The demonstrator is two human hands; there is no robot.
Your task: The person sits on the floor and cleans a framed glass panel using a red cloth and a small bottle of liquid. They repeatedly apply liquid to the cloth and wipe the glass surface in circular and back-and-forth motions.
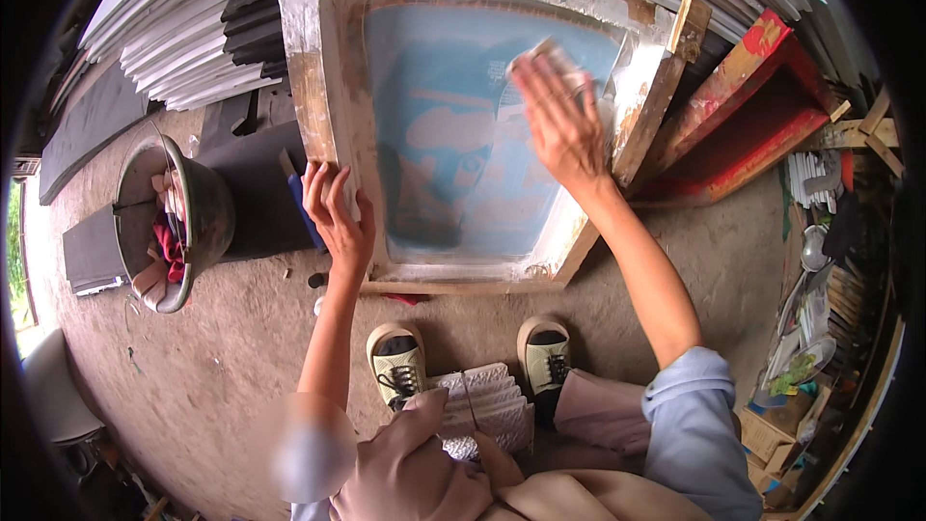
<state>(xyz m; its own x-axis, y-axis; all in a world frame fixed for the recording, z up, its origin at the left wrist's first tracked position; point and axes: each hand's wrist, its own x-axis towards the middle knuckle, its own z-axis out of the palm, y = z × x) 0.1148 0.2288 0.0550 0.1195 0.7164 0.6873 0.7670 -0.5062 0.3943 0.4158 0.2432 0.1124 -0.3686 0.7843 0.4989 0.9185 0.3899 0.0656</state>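
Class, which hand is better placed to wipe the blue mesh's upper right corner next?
Probably the right hand: it holds a blurred pale pad over the blue mesh, while the left hand rests on the left side of the wooden frame.

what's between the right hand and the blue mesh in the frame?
A pale pad, held under the fingers of the right hand, over the blue mesh. Shows in the head view; too blurred to tell cloth from paper.
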